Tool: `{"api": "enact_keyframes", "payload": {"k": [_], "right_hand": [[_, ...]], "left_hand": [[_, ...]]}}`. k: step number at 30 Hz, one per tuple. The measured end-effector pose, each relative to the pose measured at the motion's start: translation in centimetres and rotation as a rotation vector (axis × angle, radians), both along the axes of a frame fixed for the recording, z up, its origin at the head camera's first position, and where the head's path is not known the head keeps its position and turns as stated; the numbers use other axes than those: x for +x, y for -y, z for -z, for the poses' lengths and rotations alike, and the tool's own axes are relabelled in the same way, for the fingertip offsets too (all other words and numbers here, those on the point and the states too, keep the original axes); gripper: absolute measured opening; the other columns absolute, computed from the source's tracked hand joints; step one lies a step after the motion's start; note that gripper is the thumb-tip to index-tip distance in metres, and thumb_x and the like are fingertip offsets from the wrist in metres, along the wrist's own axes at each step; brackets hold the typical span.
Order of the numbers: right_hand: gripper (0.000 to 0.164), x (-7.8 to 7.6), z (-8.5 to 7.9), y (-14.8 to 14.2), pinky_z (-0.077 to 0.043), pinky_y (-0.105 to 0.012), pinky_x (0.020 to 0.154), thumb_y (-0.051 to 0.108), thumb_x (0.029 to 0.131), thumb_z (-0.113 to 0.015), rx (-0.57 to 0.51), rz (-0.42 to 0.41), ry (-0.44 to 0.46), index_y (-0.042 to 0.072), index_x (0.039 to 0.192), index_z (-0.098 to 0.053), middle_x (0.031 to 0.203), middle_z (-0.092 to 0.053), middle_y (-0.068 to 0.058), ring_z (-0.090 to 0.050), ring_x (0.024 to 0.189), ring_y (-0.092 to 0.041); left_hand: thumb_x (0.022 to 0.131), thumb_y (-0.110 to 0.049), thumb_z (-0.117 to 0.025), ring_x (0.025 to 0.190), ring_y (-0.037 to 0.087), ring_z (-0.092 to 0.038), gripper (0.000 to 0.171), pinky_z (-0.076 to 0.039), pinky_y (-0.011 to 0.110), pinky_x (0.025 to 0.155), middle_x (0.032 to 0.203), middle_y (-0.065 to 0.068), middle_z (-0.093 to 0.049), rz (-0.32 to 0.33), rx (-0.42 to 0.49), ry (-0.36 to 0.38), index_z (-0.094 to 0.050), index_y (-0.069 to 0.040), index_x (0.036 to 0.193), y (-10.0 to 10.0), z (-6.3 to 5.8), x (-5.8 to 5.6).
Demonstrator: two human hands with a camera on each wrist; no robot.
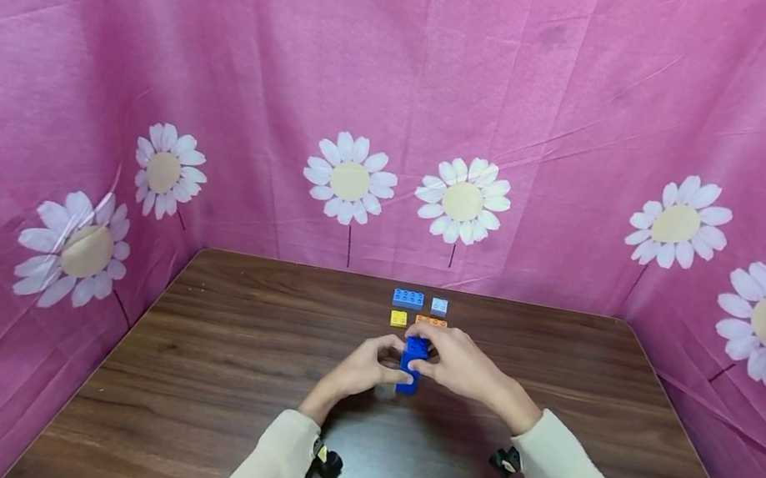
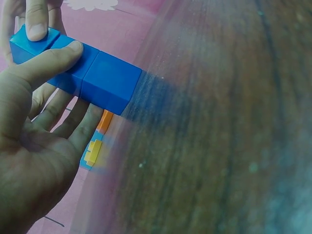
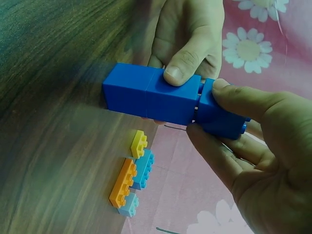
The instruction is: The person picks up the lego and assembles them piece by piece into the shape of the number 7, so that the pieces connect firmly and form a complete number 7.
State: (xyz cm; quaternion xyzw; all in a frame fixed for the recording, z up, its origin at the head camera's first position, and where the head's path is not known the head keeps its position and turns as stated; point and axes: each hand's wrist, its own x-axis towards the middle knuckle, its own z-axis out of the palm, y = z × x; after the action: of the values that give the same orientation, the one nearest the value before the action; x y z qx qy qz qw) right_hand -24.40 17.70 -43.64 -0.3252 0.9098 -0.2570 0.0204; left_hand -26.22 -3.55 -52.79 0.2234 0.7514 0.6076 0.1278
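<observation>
A stack of two dark blue toy building bricks [image 3: 148, 92] stands upright on the table. My left hand [image 1: 361, 369] grips this stack from the left, its thumb across the upper of the two bricks and its fingers behind. At the top, my right hand [image 1: 464, 364] pinches a third blue brick [image 3: 222, 119] between thumb and fingers. In the right wrist view a narrow gap with studs shows between this third brick and the one under it. The third brick sits slightly tilted over the stack, its own studs facing up.
Behind the hands, a blue brick [image 1: 407, 299], a light blue brick [image 1: 439, 307], a yellow brick [image 1: 398, 319] and an orange brick [image 1: 432, 322] lie close together on the wooden table [image 1: 242, 351]. A pink flowered cloth [image 1: 427, 69] hangs around the table's back and sides.
</observation>
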Motion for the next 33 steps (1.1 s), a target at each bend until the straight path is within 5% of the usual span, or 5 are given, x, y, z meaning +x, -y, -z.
{"api": "enact_keyframes", "payload": {"k": [10, 21, 33], "right_hand": [[0.045, 0.22, -0.17, 0.13, -0.064, -0.028, 0.082, 0.017, 0.1, -0.077, 0.039, -0.057, -0.081, -0.003, 0.139, -0.067, 0.128, -0.076, -0.017, -0.077, 0.106, -0.022], [0.048, -0.11, -0.83, 0.7, -0.051, -0.019, 0.065, 0.017, 0.096, -0.081, 0.075, -0.061, -0.105, -0.002, 0.139, -0.068, 0.124, -0.078, -0.016, -0.068, 0.085, -0.01], [0.036, 0.23, -0.43, 0.54, -0.063, -0.03, 0.079, 0.016, 0.099, -0.078, 0.009, -0.024, -0.066, 0.004, 0.132, -0.072, 0.111, -0.079, -0.006, -0.074, 0.095, -0.013]], "left_hand": [[0.091, -0.012, -0.084, 0.103, 0.014, -0.068, 0.027, -0.057, 0.025, 0.086, 0.117, 0.012, -0.075, -0.011, 0.004, -0.001, -0.067, -0.005, 0.111, -0.01, 0.14, 0.15], [0.091, -0.011, -0.084, 0.109, 0.019, -0.072, 0.029, -0.06, 0.029, 0.092, 0.117, 0.012, -0.076, 0.006, 0.027, 0.001, -0.067, -0.002, 0.113, -0.19, -0.31, -0.1], [0.09, -0.009, -0.084, 0.106, 0.018, -0.072, 0.03, -0.06, 0.029, 0.09, 0.114, 0.011, -0.076, -0.001, 0.033, 0.031, -0.067, -0.002, 0.114, -0.18, -0.13, -0.01]]}}
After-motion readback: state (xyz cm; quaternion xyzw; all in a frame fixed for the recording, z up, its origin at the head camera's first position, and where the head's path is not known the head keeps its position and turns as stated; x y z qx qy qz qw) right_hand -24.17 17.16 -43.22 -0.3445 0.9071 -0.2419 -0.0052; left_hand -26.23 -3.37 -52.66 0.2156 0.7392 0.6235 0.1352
